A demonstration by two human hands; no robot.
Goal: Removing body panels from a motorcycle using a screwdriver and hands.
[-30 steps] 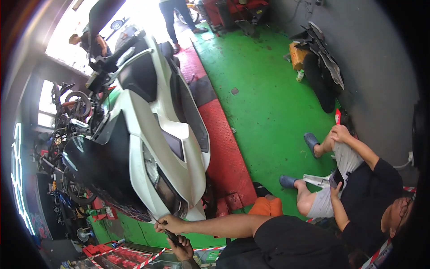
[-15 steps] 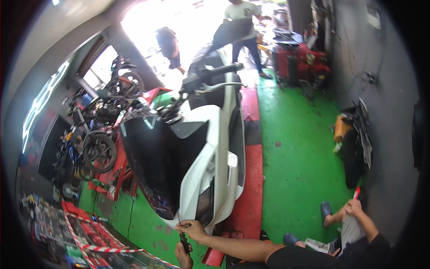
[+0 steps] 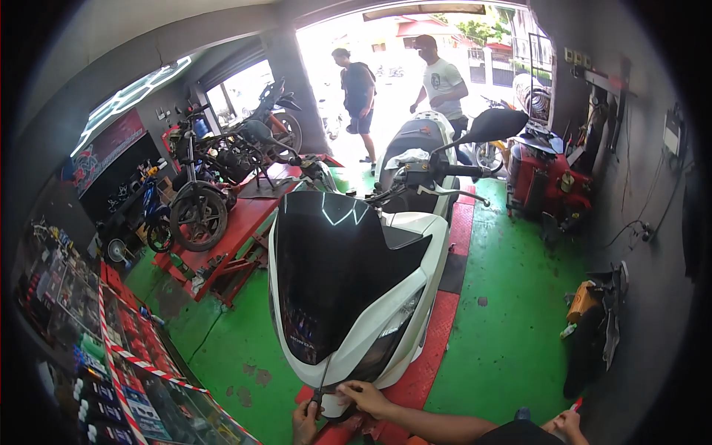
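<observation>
A white scooter (image 3: 397,319) with a dark windscreen (image 3: 319,259) stands with its nose toward me. At the lower edge, my left hand (image 3: 305,424) is closed around the dark handle of a screwdriver (image 3: 324,374), its thin shaft pointing up to the tip of the nose below the windscreen. My right hand (image 3: 365,399) comes from the right, its fingers bent together beside the screwdriver at the scooter's front. What those fingers hold, if anything, is too small to make out.
Another person's hand (image 3: 567,424) grips something red at the lower right. A stripped motorcycle (image 3: 222,163) stands on a red lift (image 3: 215,256) at left. A glass display case (image 3: 174,404) edged with striped tape is near left. Two people are by the bright doorway; a red machine (image 3: 545,178) sits at right.
The view has tilted up and turned, showing more of the doorway. My right hand has come off the screwdriver's shaft to its right; my left hand keeps the handle.
</observation>
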